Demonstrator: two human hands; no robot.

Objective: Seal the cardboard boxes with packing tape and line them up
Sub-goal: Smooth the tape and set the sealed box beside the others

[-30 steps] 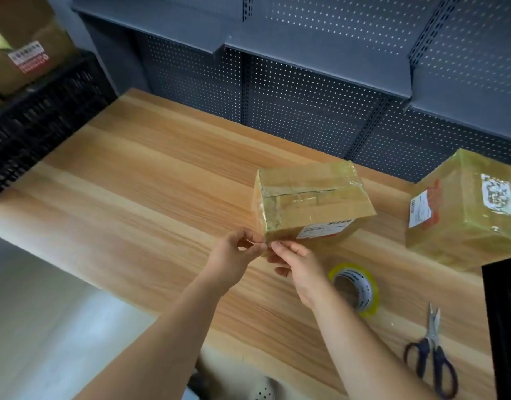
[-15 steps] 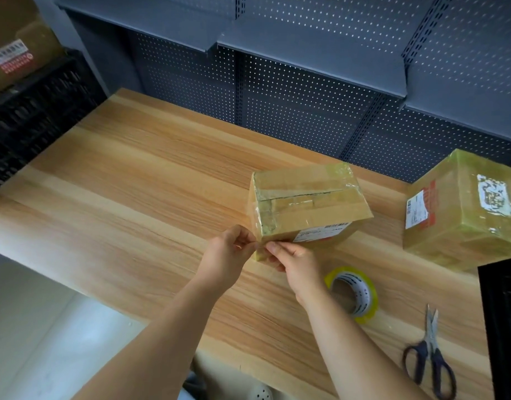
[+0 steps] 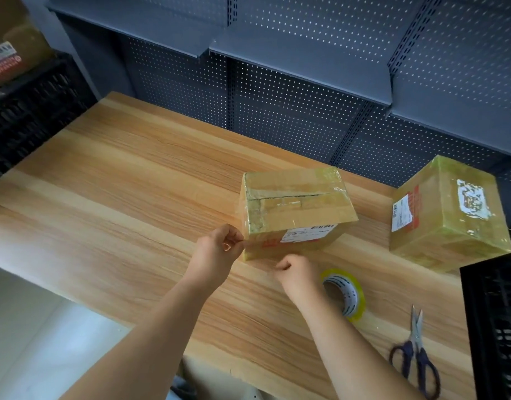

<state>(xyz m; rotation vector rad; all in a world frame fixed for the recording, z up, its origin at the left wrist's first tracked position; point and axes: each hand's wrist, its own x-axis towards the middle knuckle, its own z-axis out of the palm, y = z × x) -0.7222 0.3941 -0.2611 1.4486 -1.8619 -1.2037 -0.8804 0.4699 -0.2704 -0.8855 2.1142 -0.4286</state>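
Head view: a cardboard box [image 3: 294, 209], wrapped in glossy tape with a shipping label on its near side, sat at the centre of a wooden counter [image 3: 118, 197]. The left hand [image 3: 219, 246], fingers curled, pinched at the box's near left corner. The right hand [image 3: 297, 272], also curled into a pinch, was just below the box's near edge; whether either held clear tape could not be told. A tape roll [image 3: 346, 295] lay beside the right wrist and scissors [image 3: 416, 356] at lower right. A second taped box [image 3: 448, 223] sat at right
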